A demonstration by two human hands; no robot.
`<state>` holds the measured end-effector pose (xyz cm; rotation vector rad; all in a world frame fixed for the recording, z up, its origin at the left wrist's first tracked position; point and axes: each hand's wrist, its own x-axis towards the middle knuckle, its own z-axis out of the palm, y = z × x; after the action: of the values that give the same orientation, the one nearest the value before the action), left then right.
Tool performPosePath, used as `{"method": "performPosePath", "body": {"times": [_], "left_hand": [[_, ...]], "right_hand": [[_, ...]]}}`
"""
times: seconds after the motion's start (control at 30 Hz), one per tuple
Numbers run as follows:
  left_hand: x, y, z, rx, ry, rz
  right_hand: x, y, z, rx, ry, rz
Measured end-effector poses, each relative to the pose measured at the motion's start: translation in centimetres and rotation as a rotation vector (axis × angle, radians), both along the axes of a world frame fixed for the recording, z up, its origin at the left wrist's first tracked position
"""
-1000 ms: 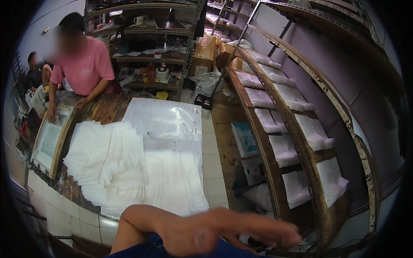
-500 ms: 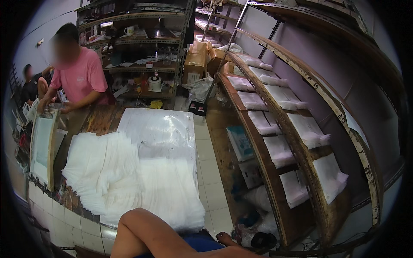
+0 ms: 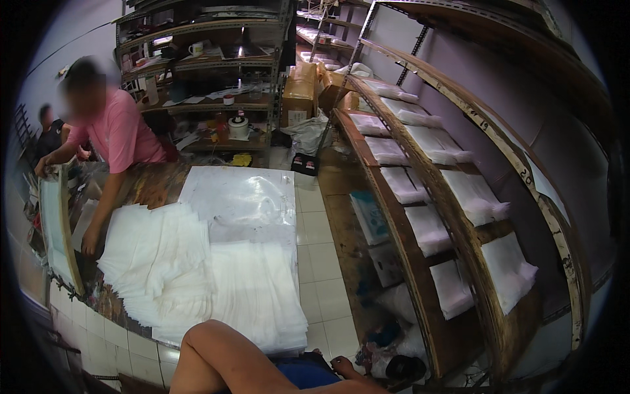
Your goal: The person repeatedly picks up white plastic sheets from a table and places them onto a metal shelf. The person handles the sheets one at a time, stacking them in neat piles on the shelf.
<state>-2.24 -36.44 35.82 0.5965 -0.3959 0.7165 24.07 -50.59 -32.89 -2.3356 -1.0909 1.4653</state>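
Note:
A bare bent arm [image 3: 223, 354] of mine rises from the lower edge, its elbow by the near edge of the white sheets; its hand is out of the picture, and I take it for my left. Farther right, what looks like my right hand [image 3: 342, 365] shows small and dark beside blue cloth [image 3: 303, 372]; its fingers are too unclear to read. In front of me, two overlapping piles of thin white sheets lie fanned out, a left pile [image 3: 154, 262] and a right pile [image 3: 256, 295]. Behind them is a large glossy whitish sheet [image 3: 239, 190].
Across the worn table [image 3: 154, 184], a person in a pink shirt [image 3: 125, 134] holds an upright wooden frame [image 3: 62, 230] and reaches down beside the sheets. At right, a slanting rack [image 3: 453, 223] bears several white packets. Shelves [image 3: 197, 62] and cardboard boxes [image 3: 298, 95] stand behind.
The pink-shirted person leans in, one hand now down on the table by the sheets and the other on the frame's top. The frame shifts left. My arms stay nearly still.

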Motion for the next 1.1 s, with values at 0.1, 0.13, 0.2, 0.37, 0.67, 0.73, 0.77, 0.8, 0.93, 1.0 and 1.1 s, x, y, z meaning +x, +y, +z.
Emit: {"method": "performPosePath", "body": {"times": [0.1, 0.13, 0.2, 0.37, 0.67, 0.73, 0.77, 0.8, 0.93, 1.0, 1.1], "left_hand": [[0.8, -0.1, -0.7, -0.014, -0.006, 0.076], [1.0, -0.1, -0.7, -0.03, -0.014, 0.099], [0.7, -0.4, -0.4, -0.057, 0.0, 0.146], [2.5, -0.7, -2.6, -0.099, -0.178, 0.185], [-0.1, 2.5, -6.6, 0.506, 0.023, 0.495], [-3.8, 5.9, -8.2, 0.795, 0.328, 0.616], [-4.9, 7.9, -9.1, 0.867, 0.519, 0.667], [-6.0, 9.9, -10.1, 0.943, 0.704, 0.695], [-11.8, 19.0, -19.3, 0.837, 1.552, 1.235], [-16.5, 24.6, -24.3, 0.713, 1.783, 1.273], [-22.3, 31.8, -31.5, 0.97, 2.144, 1.492]], "right_hand": [[-0.4, -0.4, 0.3, -0.002, -0.053, 0.036], [-0.5, -0.4, 0.6, 0.01, -0.067, 0.031], [-0.8, -0.1, 1.1, 0.038, -0.094, 0.036], [0.0, 0.0, -0.5, 0.024, -0.047, -0.053], [-2.7, 3.0, 11.0, -0.094, 0.042, -0.119], [-0.8, 1.9, 7.3, 0.045, 0.104, 0.019], [0.0, 1.5, 5.4, 0.114, 0.137, 0.058], [0.6, 0.5, 3.8, 0.118, 0.143, 0.029], [-1.6, 1.6, 9.9, 0.016, 0.127, -0.153], [-1.0, 0.5, 8.0, -0.017, 0.151, -0.214], [-0.6, -1.1, 7.7, -0.049, 0.121, -0.265]]}}
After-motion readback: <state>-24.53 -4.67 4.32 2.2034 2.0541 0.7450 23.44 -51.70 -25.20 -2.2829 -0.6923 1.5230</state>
